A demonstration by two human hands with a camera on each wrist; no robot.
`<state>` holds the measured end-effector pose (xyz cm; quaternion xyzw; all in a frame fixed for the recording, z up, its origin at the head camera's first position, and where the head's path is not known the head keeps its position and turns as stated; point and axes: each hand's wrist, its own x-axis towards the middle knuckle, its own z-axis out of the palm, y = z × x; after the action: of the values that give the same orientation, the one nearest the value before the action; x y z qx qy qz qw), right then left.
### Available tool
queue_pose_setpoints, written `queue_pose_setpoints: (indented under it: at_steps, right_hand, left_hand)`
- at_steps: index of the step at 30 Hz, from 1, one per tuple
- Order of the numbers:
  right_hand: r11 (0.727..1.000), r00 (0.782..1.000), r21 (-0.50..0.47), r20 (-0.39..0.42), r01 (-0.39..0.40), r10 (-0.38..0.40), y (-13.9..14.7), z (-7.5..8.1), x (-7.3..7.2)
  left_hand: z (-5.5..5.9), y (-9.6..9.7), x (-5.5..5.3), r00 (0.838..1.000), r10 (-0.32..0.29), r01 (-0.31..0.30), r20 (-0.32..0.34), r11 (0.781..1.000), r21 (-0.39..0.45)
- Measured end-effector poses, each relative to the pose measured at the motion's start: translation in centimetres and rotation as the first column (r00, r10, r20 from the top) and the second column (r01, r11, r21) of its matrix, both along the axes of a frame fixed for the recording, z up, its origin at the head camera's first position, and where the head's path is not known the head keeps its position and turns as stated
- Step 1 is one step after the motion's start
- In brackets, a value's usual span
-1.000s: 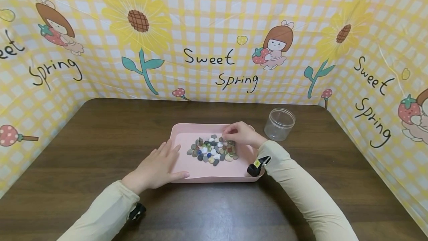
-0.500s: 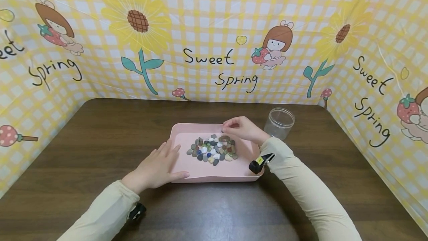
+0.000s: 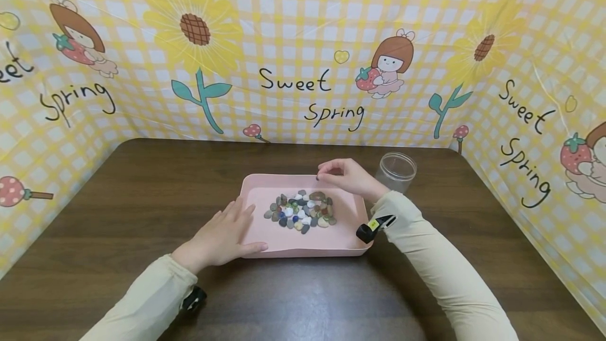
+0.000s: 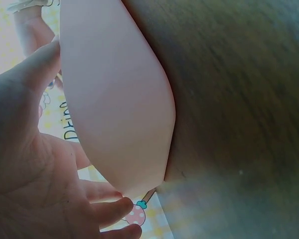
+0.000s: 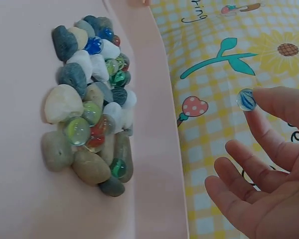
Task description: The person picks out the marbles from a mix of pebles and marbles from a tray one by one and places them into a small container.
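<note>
Between thumb and forefinger my right hand (image 3: 352, 177) pinches a glass marble (image 5: 246, 100), clear with blue swirls. In the head view that hand is raised over the back right of a pink tray (image 3: 265, 241). A heap of pebbles (image 3: 305, 229) and coloured glass marbles (image 5: 77, 131) lies in the middle of the tray. My left hand (image 3: 222, 233) rests at the tray's left rim, fingers spread and straight; the left wrist view shows it against the tray's outer wall (image 4: 119, 99).
A clear, round, lidless jar (image 3: 397, 170) stands on the dark wooden table (image 3: 142, 199), just behind and right of the right hand, which partly covers it. A yellow checked cloth (image 3: 293, 25) with printed flowers hangs around the table's back and sides.
My right hand has lifted the marble off the heap and moved up and slightly right, towards the tray's back edge. The left hand stays at the left rim.
</note>
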<state>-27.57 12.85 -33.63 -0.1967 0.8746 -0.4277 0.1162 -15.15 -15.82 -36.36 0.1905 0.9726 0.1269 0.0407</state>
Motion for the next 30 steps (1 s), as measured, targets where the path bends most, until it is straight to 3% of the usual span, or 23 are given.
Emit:
queue_pose_setpoints:
  at_steps: [19, 26, 30]
  right_hand:
    - [0.988, 0.998, -0.137, 0.018, 0.064, -0.062, 2.3, 1.5, 0.8]
    - [0.986, 0.995, -0.151, -0.058, 0.070, -0.079, 3.6, 1.6, 1.0]
    - [0.982, 0.993, -0.163, -0.054, 0.096, -0.106, 4.3, 1.7, 1.0]
  left_hand:
    - [0.2, 0.0, 0.0, 1.000, 0.007, -0.007, 0.015, 1.000, -0.001]
    - [0.1, 0.0, 0.0, 1.000, 0.004, -0.004, 0.017, 1.000, 0.007]
    - [0.1, 0.0, 0.0, 1.000, 0.009, -0.009, 0.024, 1.000, 0.007]
